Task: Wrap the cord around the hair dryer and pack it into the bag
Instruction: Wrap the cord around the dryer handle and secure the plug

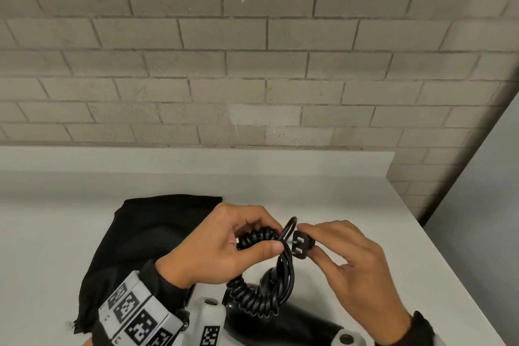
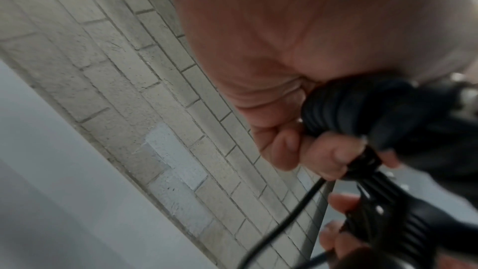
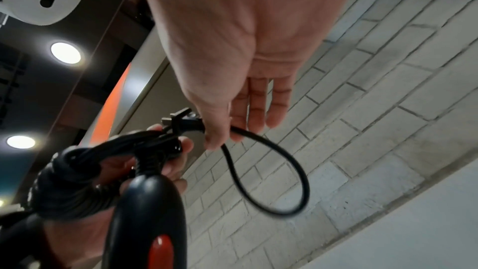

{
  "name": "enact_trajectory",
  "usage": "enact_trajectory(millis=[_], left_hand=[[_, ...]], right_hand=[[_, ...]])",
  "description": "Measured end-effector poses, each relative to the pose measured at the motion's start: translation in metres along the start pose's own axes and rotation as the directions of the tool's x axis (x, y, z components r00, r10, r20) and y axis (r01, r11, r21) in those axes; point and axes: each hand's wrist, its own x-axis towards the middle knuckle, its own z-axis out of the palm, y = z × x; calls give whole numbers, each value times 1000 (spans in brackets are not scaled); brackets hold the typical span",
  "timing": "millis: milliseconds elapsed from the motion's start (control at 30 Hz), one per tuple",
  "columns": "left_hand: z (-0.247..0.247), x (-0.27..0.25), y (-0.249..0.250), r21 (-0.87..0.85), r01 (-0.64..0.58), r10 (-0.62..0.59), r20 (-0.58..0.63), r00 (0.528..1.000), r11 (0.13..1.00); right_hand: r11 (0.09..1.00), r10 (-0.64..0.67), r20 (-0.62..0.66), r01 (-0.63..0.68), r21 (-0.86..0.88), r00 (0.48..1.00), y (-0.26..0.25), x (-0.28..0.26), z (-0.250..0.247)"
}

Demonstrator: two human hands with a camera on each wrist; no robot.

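**Two hands on one springy cord, plug end still loose**

Farthest left, the black bag (image 1: 146, 236) lies slack and crumpled on the white counter (image 1: 323, 199), just behind the left hand; it looks like soft cloth that will need its mouth held open.

The left hand (image 1: 222, 244) has its fingers and thumb curled round a bunch of the coiled cord (image 1: 257, 236), held above the counter. The hair dryer (image 1: 280, 317) sits below, between the two wrists, its dark glossy body near the bottom of the head view. More cord is bunched where it meets the dryer. The right wrist view shows an orange switch (image 3: 161, 251) on the handle.

To the right, the right hand (image 1: 348, 264) pinches the plug (image 1: 302, 241) between thumb and fingertips, the other fingers relaxed, with a short straight loop of cable hanging free beside it.

The coiled part probably springs back if released, so it seems best gripped round the whole bundle. The smooth shell may be slippery; the handle is likely the surest hold. The plug is rigid and light, easy to tuck under a turn.
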Motion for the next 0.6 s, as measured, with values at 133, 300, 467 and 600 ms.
enact_trajectory(millis=[133,300,467,600], left_hand=[[0,0,-4,-59,21,-23,-29,999,998],[4,2,-2,-86,1,-1,-9,1000,996],[2,5,-2,-14,-25,25,-9,1000,1000],[2,4,-3,12,-21,21,26,999,1000]], right_hand=[[985,-49,-78,35,-169,996,0,-1,7],[962,-41,-124,6,-274,991,2,-2,21],[980,38,14,-40,195,999,-12,-8,38],[904,135,173,-192,382,976,-16,-3,31]])
